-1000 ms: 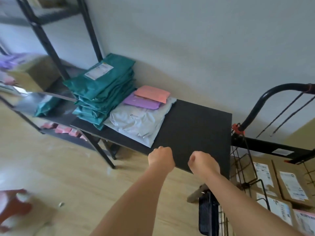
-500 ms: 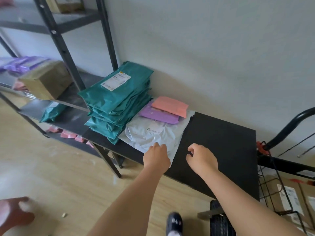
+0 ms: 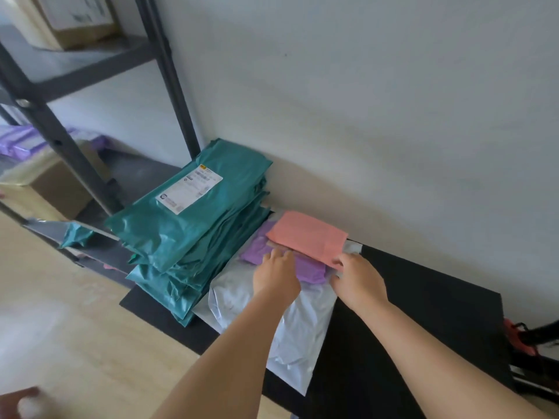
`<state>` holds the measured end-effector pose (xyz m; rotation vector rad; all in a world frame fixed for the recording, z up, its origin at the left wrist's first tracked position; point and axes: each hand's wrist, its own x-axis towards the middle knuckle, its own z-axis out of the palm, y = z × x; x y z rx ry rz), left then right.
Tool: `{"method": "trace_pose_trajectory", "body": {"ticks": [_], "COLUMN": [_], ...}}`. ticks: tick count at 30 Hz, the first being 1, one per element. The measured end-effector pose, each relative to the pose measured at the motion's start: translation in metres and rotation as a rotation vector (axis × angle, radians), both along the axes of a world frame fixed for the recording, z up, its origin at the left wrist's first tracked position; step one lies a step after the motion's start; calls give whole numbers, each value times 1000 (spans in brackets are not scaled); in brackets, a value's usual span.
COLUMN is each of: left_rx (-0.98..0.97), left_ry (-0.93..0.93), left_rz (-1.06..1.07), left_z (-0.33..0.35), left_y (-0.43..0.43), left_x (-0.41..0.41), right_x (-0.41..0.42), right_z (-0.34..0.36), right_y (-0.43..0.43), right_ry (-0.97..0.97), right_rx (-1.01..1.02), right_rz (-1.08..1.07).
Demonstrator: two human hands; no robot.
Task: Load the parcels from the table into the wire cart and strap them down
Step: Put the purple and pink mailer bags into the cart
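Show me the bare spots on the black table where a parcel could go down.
Widest free patch: the black table's right half, between the white mailer, the wall and the right edge. A thin strip shows at the front left corner, before the teal stack. Crowded: the left half, with pink parcel and purple parcel atop the mailer.

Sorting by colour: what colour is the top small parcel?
The parcel is salmon pink; head view.

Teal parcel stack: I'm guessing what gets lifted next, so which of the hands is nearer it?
Left. The left hand touches the purple mailer beside the teal parcel stack; the right hand is farther, pinching a corner of the pink mailer.
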<state>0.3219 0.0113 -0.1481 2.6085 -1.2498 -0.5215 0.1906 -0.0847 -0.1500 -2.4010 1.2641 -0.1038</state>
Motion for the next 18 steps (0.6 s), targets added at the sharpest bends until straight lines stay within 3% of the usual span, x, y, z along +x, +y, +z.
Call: {"method": "trace_pose_trajectory", "body": {"ticks": [11,18], "left_rx": [73,179], "left_ry": [-70,-2], "left_rz": [14,0], "left_z": [-46,-59], "left_y": [-32,-33], "left_x": [50,66], "right_x": [41,53], "right_z": [-43,-49], "right_y": [-44,-44], "right_ry": [180,200], "right_rx": [54,-12], "right_rz": [121,75]}}
